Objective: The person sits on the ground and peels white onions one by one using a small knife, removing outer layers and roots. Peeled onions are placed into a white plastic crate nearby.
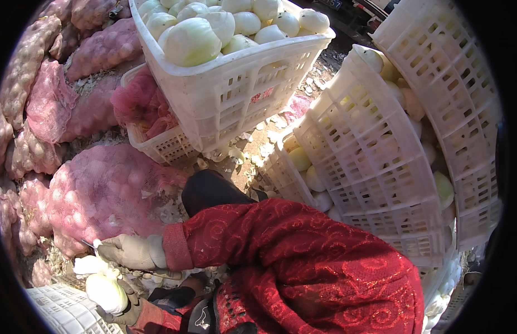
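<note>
My left hand [131, 302], in a dirty work glove, grips a peeled white onion [106, 293] at the lower left. Just above it is my right hand [131, 251], also gloved, closed on a small knife [88, 243] whose thin blade points left. Its handle is mostly hidden in the glove. A pale flap of onion skin [89, 264] hangs between the onion and the right-hand fingers. Past the right hand lies a full pink mesh sack of onions [102, 192]. A white plastic crate [66, 307] stands beside the left hand.
A tall white crate [237, 92] heaped with peeled onions overlaps a lower crate [162, 146] holding pink netting [143, 104]. More onion-filled crates [367, 150] crowd the right. Other mesh sacks [108, 48] lie at upper left. Onion skins [237, 154] litter the ground near my dark-covered knee [212, 190].
</note>
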`<state>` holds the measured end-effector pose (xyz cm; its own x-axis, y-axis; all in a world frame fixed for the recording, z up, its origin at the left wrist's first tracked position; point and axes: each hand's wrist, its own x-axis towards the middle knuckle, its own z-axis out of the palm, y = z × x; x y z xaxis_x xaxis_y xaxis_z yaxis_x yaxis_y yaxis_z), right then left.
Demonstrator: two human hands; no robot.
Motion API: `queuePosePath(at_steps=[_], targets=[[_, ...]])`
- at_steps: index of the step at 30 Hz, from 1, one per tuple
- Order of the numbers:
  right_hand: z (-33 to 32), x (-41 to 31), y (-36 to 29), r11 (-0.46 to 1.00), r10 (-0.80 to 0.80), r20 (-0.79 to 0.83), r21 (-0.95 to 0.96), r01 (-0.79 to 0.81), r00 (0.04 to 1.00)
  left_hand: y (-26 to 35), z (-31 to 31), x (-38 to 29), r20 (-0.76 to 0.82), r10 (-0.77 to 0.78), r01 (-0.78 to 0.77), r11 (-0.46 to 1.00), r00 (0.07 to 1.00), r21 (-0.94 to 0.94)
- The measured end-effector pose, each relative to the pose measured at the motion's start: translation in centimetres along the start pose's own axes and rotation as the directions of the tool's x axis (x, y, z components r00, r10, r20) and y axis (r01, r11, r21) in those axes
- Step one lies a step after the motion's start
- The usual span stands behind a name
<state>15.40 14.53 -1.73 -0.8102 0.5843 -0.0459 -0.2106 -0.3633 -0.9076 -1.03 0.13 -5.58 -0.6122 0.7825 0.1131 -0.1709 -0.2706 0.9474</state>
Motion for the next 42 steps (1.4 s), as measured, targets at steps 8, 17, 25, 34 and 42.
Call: queuePosePath(at_steps=[8,17,25,34,42], targets=[[-1.7,0.5,1.2,0.985,-0.174,0.007,-0.013,0.174,0.985,1.5,2.3,-0.3,-0.010,0.013,-0.009,0.950,1.000,0.313],[-1.4,-0.7,6.1,0.529,-0.439,0.383,-0.621,0.579,0.813,1.8,3.6,-1.2,0.096,-0.033,-0.014,0.893,0.995,0.450],[-2.0,-1.6,2.8,0.777,-0.062,0.501,-0.519,0.357,0.863,2.2,4.8,-1.9,0.177,-0.043,-0.051,0.867,0.983,0.496],[-1.4,-0.9,4.4,0.934,-0.162,0.396,-0.235,0.270,0.904,2.8,5.1,-2.0,0.217,-0.045,-0.080,0.842,0.975,0.534],[-1.7,-2.3,3.0,0.830,-0.100,0.451,-0.453,0.324,0.887,3.1,5.0,-2.1,0.228,-0.059,-0.083,0.820,0.972,0.566]])
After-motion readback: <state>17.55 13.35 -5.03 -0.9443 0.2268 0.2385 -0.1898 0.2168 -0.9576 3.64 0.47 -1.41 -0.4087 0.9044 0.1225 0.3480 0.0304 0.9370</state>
